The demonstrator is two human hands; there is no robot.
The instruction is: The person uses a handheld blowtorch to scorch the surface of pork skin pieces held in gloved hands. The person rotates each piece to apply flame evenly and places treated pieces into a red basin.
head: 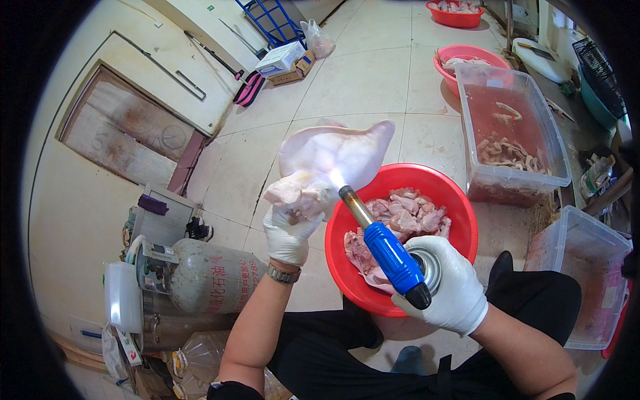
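Note:
My left hand (pixel 291 239), in a white glove, grips the thick base of a large pale animal ear (pixel 337 152), which looks like a pig's ear. The broad flap spreads upward and away from me. In my gloved right hand (pixel 452 295) is a gas canister (pixel 429 265) topped by a blue blowtorch (pixel 392 257). A bright flame leaves the torch's metal nozzle and meets the ear's surface near its base. Beneath the torch, a red plastic basin (pixel 465 215) on the floor contains several raw meat pieces (pixel 407 217). The torch hides some of them.
To the right, a clear plastic bin (pixel 562 165) holds reddish liquid and pale pieces, with another clear bin (pixel 560 245) nearer me. Beyond stand a pink basin (pixel 480 50) and a red basin (pixel 455 20). A grey gas cylinder (pixel 210 280) and large plastic bottles (pixel 197 355) are at left.

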